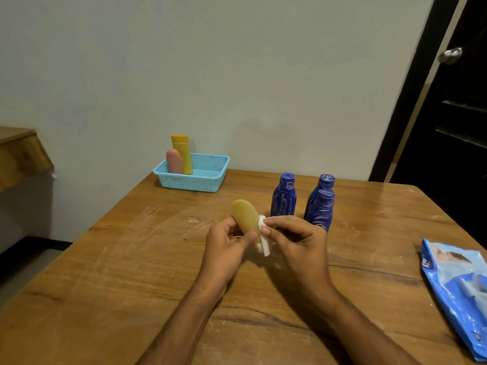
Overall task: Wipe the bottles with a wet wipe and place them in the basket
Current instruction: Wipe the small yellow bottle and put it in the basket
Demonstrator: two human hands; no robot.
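Observation:
My left hand (pixel 226 243) grips a mustard-yellow bottle (pixel 245 216) above the middle of the table, its rounded end tilted up and away. My right hand (pixel 295 238) pinches a white wet wipe (pixel 263 238) against the bottle's right side. Three dark blue bottles stand upright just beyond my right hand: one (pixel 284 198) on the left and two (pixel 320 206) close together on the right. At the table's far edge sits a light blue basket (pixel 208 180) with a yellow bottle (pixel 183 154) and a pink bottle (pixel 174 160) standing in its left end.
A blue pack of wet wipes (pixel 458 291) lies at the table's right edge. The wooden table (pixel 131 272) shows pale smear marks. A wall is close behind the basket, a dark door (pixel 453 101) at the right, and a wooden shelf (pixel 21 154) at the left.

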